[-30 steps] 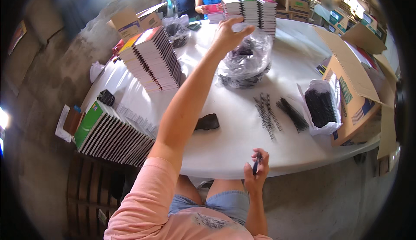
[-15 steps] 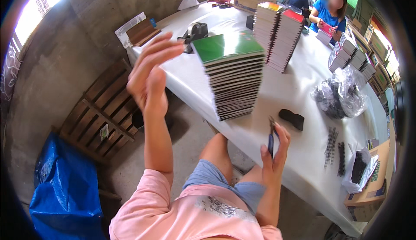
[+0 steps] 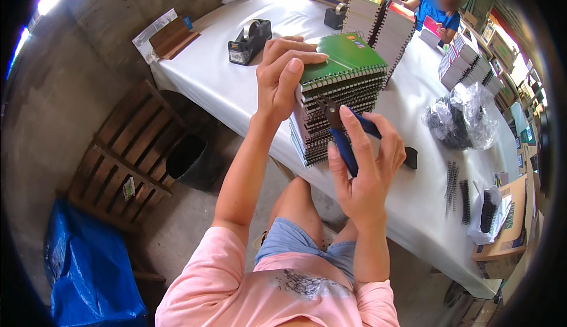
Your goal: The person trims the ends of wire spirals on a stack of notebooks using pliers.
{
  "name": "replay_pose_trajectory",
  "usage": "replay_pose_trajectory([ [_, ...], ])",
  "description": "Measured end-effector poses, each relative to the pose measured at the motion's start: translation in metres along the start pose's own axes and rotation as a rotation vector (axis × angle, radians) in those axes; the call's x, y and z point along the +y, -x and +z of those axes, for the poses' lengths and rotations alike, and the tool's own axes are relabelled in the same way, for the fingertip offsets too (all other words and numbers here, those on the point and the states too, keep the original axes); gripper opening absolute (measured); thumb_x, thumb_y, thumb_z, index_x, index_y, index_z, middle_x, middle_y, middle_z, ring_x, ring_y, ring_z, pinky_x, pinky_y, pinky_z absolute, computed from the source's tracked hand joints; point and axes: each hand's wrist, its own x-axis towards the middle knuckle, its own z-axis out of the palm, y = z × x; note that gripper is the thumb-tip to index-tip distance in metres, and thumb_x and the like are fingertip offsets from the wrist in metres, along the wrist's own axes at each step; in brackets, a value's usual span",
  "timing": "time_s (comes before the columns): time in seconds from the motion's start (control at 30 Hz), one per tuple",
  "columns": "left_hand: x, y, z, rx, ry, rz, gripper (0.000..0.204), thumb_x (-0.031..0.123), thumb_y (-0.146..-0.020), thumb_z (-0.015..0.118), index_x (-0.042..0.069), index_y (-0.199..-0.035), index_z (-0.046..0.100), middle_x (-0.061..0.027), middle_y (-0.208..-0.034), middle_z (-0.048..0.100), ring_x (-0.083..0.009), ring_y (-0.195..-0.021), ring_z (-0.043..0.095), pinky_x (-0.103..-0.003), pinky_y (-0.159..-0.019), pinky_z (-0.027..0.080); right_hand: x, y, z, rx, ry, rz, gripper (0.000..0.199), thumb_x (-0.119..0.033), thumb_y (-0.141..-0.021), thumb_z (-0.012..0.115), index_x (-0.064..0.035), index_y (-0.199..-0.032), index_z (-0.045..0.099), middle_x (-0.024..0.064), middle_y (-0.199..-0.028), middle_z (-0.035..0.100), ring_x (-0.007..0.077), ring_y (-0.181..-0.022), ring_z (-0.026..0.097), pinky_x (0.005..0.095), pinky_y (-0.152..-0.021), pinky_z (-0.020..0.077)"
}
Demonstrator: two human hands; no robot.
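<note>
A tall stack of spiral-bound notebooks (image 3: 339,99) with a green cover on top stands at the near edge of a white-covered table (image 3: 218,85). My left hand (image 3: 283,73) grips the top green notebook at its near corner, thumb on the cover. My right hand (image 3: 366,161) holds blue-handled pliers (image 3: 345,132), whose dark jaws point at the wire binding of the stack's front side.
A black tape dispenser (image 3: 250,40) sits left of the stack. More notebook stacks (image 3: 378,20), a clear bag of black wire coils (image 3: 460,120), loose coils (image 3: 453,179) and cardboard boxes lie further right. A person in blue sits at the far end. A wooden pallet (image 3: 121,155) and blue bag (image 3: 88,268) lie on the floor.
My view has swung left to the green-topped stack. My left hand came down from the air onto the top notebook, and my right hand raised the pliers up to the stack's binding.
</note>
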Motion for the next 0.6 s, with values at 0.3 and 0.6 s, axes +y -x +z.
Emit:
replay_pose_trajectory([
  [0.3, 0.004, 0.0, -0.003, 0.0, -0.074, -0.014, 0.05, 0.03, -0.091, 0.032, -0.001, -0.089, 0.07, -0.0173, -0.098, 0.063, -0.0294, -0.104, 0.054, -0.039, -0.094, 0.038, -0.011, -0.004, 0.005, -0.113, -0.06, 0.053, 0.044, -0.025, -0.079, 0.065, -0.022, -0.122, 0.059, 0.0073, -0.102, 0.054, 0.0234, -0.09, 0.053, 0.0351, -0.076, 0.0387],
  [0.6, 0.003, -0.001, 0.0, 0.072, -0.018, 0.065, 0.035, 0.023, -0.088, 0.042, 0.004, -0.087, 0.072, -0.0131, -0.09, 0.066, -0.0278, -0.093, 0.055, -0.038, -0.089, 0.04, -0.015, -0.01, -0.019, -0.553, -1.517, 0.965, 0.037, -0.022, -0.093, 0.051, -0.0062, -0.127, 0.047, 0.0077, -0.097, 0.058, 0.0119, -0.075, 0.058, 0.0237, -0.063, 0.0459],
])
